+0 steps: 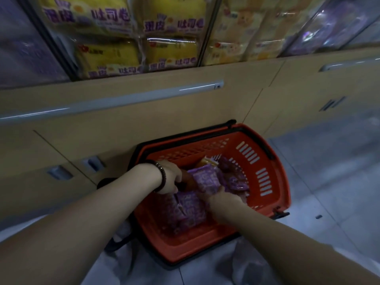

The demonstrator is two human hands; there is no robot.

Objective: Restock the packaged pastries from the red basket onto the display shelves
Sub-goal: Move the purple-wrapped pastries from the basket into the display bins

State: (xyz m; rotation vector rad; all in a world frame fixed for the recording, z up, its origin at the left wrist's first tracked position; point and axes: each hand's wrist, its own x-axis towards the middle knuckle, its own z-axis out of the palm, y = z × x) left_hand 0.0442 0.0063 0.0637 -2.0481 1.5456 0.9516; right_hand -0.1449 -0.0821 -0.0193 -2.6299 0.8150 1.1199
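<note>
The red basket [265, 161] sits on the floor against the shelf base, holding several purple packaged pastries. Both my hands are down inside it. My left hand [170, 175], with a dark bead bracelet on the wrist, grips the left edge of an upright purple pastry pack [206, 178]. My right hand [221, 199] holds the same pack from its lower right side. Another purple pack [189, 210] lies flat under my hands. More purple packs [234, 179] and a yellowish one [206, 161] lie at the basket's far end.
Above, the display shelf [144, 77] carries rows of yellow pastry packs [170, 50] with purple lettering, split by dark dividers. Beige cabinet panels [123, 124] with pale handles run below it. Grey tiled floor [329, 171] lies to the right; a white plastic bag [232, 262] lies near the basket.
</note>
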